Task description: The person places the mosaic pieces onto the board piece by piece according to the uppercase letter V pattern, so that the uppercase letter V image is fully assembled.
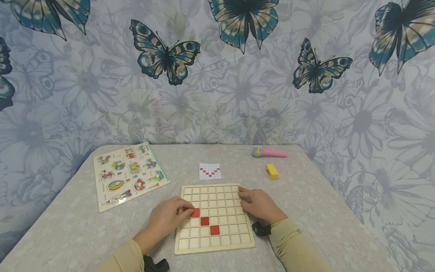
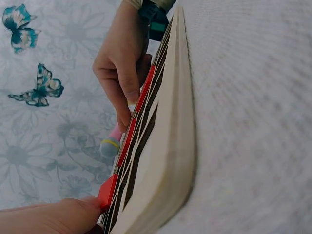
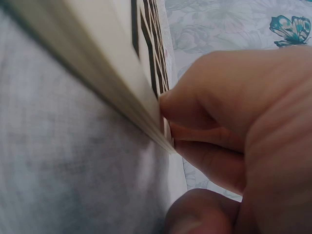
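Observation:
A pale wooden grid board (image 1: 232,246) lies flat on the table. Three red square tiles sit on it in a diagonal: one tile (image 1: 215,230) low, a second tile (image 1: 205,221) up and left of it, and the third tile (image 1: 195,212) at the left. My left hand (image 1: 166,217) pinches this third tile between thumb and fingertips; in the left wrist view that red tile (image 2: 107,191) stands slightly tilted at the board's surface. At the board's upper right corner, my right hand (image 1: 259,204) holds the edge, with its thumb (image 3: 183,105) against the rim in the right wrist view.
Behind the board lies a small white pattern card (image 1: 210,166) with red squares in a V. A picture puzzle board (image 1: 117,155) lies at the left. At the right are a yellow block (image 1: 272,172) and a pink toy microphone (image 1: 273,153). A butterfly-patterned wall backs the table.

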`<state>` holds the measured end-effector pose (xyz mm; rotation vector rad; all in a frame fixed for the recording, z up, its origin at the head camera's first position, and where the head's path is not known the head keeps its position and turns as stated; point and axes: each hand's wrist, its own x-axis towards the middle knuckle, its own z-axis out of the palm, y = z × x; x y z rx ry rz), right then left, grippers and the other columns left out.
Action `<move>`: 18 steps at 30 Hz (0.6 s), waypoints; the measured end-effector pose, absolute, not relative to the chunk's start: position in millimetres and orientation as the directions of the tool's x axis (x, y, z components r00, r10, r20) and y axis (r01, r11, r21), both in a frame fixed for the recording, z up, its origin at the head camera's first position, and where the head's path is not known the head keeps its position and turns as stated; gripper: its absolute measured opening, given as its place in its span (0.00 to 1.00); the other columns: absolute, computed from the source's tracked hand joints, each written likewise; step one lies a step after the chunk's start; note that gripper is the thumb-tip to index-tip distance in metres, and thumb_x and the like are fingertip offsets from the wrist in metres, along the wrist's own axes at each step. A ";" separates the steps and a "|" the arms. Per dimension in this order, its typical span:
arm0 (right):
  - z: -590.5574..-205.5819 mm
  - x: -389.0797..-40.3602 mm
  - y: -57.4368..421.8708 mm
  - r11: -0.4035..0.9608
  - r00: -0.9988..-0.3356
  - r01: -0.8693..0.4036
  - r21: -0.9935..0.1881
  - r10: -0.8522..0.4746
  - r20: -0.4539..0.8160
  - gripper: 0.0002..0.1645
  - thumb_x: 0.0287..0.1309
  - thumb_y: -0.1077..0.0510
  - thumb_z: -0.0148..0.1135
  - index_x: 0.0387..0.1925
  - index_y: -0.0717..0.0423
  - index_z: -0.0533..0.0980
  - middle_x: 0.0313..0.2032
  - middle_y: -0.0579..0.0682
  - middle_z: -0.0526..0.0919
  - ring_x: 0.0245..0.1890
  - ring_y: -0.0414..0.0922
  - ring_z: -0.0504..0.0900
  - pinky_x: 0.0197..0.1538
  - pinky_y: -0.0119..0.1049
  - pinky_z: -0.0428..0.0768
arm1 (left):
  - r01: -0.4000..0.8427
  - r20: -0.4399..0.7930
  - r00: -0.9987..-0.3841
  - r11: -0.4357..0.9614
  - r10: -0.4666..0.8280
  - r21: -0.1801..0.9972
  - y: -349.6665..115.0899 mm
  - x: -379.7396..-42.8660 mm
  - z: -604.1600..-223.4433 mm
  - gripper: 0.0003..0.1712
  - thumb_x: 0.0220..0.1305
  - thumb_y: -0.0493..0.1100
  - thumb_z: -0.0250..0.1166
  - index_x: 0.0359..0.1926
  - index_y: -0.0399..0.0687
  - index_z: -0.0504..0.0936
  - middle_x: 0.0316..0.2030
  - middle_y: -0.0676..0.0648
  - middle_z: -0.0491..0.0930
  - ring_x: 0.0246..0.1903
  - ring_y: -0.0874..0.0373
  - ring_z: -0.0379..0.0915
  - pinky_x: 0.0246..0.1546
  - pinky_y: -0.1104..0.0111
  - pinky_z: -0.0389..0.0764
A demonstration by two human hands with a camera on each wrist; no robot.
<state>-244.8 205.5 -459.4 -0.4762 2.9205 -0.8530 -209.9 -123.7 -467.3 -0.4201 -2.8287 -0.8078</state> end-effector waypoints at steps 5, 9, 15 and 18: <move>-458.8 -244.4 205.4 0.793 -0.950 -0.278 -0.543 -0.312 0.030 0.24 0.68 0.55 0.64 0.64 0.55 0.79 0.70 0.44 0.75 0.73 0.54 0.69 0.68 0.53 0.73 | 0.316 0.240 -0.944 0.827 0.225 0.465 -123.2 -210.1 -467.7 0.03 0.60 0.55 0.76 0.34 0.75 0.89 0.36 0.71 0.81 0.26 0.70 0.66 0.26 0.70 0.69; -458.8 -244.0 205.9 0.790 -0.950 -0.275 -0.548 -0.309 0.031 0.24 0.68 0.56 0.64 0.64 0.55 0.79 0.70 0.44 0.75 0.73 0.54 0.68 0.70 0.54 0.70 | 0.323 0.250 -0.940 0.844 0.233 0.428 -122.4 -208.9 -467.9 0.03 0.59 0.56 0.76 0.35 0.74 0.91 0.34 0.71 0.79 0.24 0.71 0.65 0.24 0.72 0.68; -457.8 -243.4 205.9 0.793 -0.951 -0.273 -0.545 -0.307 0.030 0.24 0.68 0.56 0.64 0.63 0.56 0.79 0.69 0.44 0.75 0.73 0.54 0.69 0.69 0.53 0.72 | 0.345 0.254 -0.933 0.835 0.255 0.430 -125.2 -207.7 -465.9 0.05 0.63 0.56 0.74 0.39 0.73 0.92 0.35 0.70 0.79 0.23 0.72 0.63 0.21 0.72 0.66; -457.7 -243.4 205.4 0.797 -0.950 -0.277 -0.537 -0.312 0.026 0.24 0.69 0.56 0.63 0.64 0.55 0.79 0.70 0.45 0.75 0.73 0.54 0.69 0.69 0.53 0.72 | 0.314 0.245 -0.945 0.807 0.215 0.501 -134.5 -211.7 -463.1 0.06 0.66 0.54 0.71 0.43 0.70 0.91 0.39 0.67 0.82 0.23 0.71 0.66 0.20 0.71 0.68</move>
